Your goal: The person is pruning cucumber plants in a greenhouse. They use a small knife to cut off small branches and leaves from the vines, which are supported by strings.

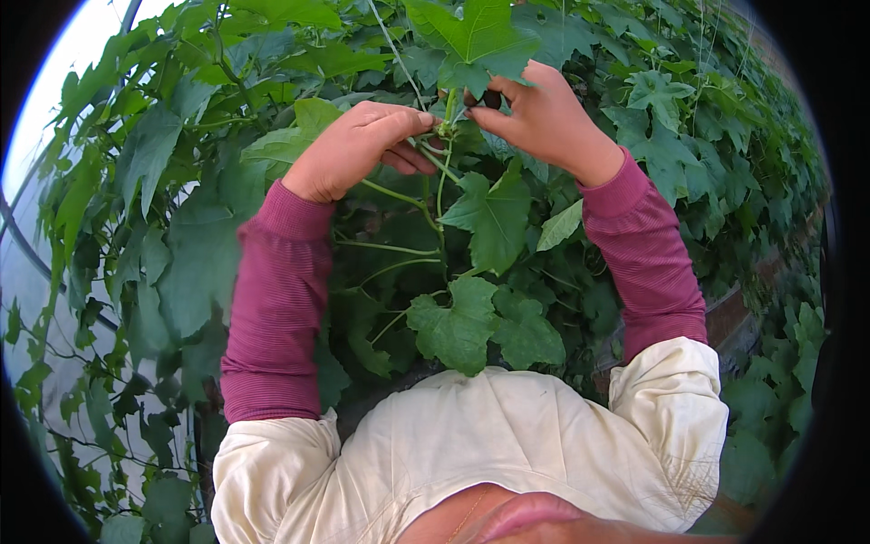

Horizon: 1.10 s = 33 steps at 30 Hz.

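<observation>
My left hand (pixel 374 139) grips a green vine stem (pixel 447 160) at a leafy node, thumb on top and fingers curled beneath. A pale support string (pixel 399 58) runs down from above to this spot. Just right of the node is my right hand (pixel 554 126), its thumb and fingers bent close together beside the stem. A broad lobed leaf (pixel 476 37) partly covers those fingers, and what lies between them cannot be made out. Below the hands hangs another lobed leaf (pixel 493 217) on the same growth.
Dense climbing foliage (pixel 183 251) surrounds both arms. More vines (pixel 663 149) and thin vertical strings stand at the right. Behind the leaves at the left is a curved dark frame pipe (pixel 30 245) with pale sheeting. Lower leaves (pixel 454 323) reach close to my cream-coloured top (pixel 489 421).
</observation>
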Motion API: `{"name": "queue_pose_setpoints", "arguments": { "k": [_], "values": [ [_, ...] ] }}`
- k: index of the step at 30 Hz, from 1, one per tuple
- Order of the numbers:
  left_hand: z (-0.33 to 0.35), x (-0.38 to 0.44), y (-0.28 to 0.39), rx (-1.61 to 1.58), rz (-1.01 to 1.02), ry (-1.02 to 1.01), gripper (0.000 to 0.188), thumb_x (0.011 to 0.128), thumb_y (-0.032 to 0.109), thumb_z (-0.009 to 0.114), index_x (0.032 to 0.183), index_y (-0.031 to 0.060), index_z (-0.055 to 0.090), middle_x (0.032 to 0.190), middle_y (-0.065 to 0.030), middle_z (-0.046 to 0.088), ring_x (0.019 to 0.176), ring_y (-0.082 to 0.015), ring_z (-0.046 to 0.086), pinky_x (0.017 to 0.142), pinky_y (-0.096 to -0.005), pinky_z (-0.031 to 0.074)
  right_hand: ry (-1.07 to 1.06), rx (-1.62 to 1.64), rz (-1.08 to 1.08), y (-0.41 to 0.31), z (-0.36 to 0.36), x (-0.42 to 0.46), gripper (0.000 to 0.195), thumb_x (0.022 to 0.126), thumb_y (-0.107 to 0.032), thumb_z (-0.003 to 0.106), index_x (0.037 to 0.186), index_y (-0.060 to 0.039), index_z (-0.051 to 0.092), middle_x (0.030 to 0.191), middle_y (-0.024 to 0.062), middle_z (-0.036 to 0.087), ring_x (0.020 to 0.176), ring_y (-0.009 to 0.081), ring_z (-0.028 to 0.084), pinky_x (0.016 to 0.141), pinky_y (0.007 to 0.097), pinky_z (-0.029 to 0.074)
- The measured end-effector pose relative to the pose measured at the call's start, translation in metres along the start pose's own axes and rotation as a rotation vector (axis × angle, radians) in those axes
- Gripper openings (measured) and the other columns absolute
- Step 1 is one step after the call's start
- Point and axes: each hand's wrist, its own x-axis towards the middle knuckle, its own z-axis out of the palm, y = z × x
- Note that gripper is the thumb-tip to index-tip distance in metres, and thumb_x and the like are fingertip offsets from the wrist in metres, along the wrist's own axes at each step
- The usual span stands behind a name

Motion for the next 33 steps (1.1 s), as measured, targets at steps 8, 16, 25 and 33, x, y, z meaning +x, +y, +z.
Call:
{"name": "queue_pose_setpoints", "arguments": {
  "k": [8,16,25,33],
  "values": [
    [0.002,-0.007,-0.002,-0.165,-0.04,-0.028,0.035,0.091,0.029,0.054,0.104,-0.0026,0.063,0.096,-0.0135,0.067,0.074,-0.0183,0.066,0.069,-0.0268,0.053,-0.456,1.499,0.509,0.002,0.027,0.034,0.022,0.093,-0.014,0.056,0.111,-0.0017,0.058,0.066,-0.0035,0.049,0.053,0.0034,0.037,0.047,0.019,0.029],
    [-0.003,-0.012,-0.005,-0.201,0.003,0.134,0.03,0.089,0.027,0.057,0.098,-0.0022,0.063,0.092,-0.0138,0.067,0.071,-0.0205,0.068,0.066,-0.0282,0.055,-0.535,1.295,0.556,0.009,0.019,0.036,0.008,0.087,-0.014,0.056,0.087,-0.0057,0.056,0.066,-0.0011,0.055,0.045,0.0053,0.038,0.041,0.0219,0.027],
    [-0.005,-0.001,-0.029,-0.19,-0.097,0.131,0.041,0.091,0.028,0.057,0.119,-0.0023,0.056,0.111,-0.0119,0.063,0.092,-0.021,0.066,0.075,-0.0273,0.053,-0.345,1.264,0.544,0.018,0.076,-0.018,0.047,0.082,-0.013,0.066,0.123,0.0019,0.047,0.085,0.0062,0.06,0.073,0.0095,0.057,0.06,0.0225,0.044],
    [-0.022,-0.076,-0.069,-0.251,0.218,0.454,0.044,0.093,0.016,0.056,0.13,-0.0033,0.044,0.123,-0.0159,0.054,0.098,-0.0233,0.064,0.08,-0.0293,0.054,-0.867,1.436,0.726,0.003,0.11,-0.106,0.034,0.093,-0.013,0.051,0.125,-0.0003,0.048,0.098,0.0121,0.065,0.066,0.0084,0.06,0.056,0.0214,0.048]
  ]
}}
